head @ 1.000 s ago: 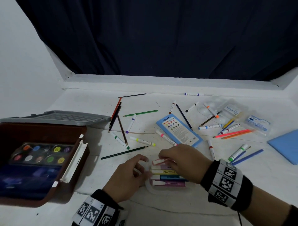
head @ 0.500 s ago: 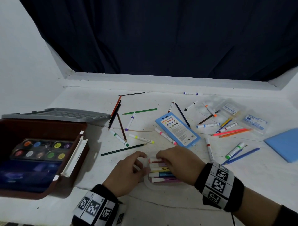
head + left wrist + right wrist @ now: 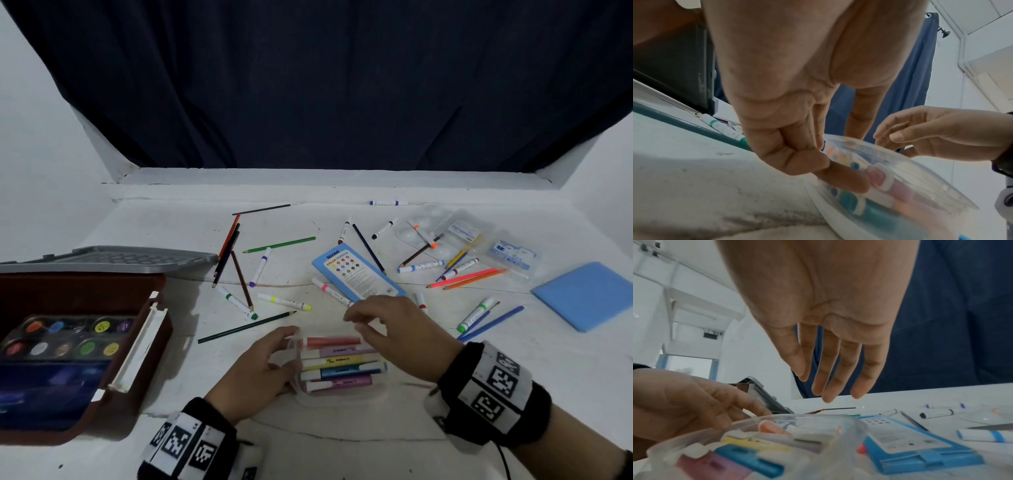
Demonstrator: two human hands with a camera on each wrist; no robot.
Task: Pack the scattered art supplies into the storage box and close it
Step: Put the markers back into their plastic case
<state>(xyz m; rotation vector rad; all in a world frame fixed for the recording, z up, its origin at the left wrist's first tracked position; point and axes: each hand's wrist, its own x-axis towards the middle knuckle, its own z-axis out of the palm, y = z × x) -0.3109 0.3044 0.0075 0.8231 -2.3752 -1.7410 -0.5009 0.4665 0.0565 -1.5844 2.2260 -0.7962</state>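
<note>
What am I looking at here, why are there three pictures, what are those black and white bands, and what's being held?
These are one moment seen by three cameras worn by a person: one on the head, looking down at a white table, and one on each wrist, looking along the hand. The checkered bands sit on the wrists.

The left hand grips the end of a clear plastic case of pastel highlighters; the left wrist view shows its fingers curled against the case. The right hand hovers above the case with straight fingers, holding nothing, as the right wrist view shows.

At the left stands an open brown storage box with a round-pan paint set inside. Scattered beyond are loose markers and coloured pencils and a blue pencil packet.
</note>
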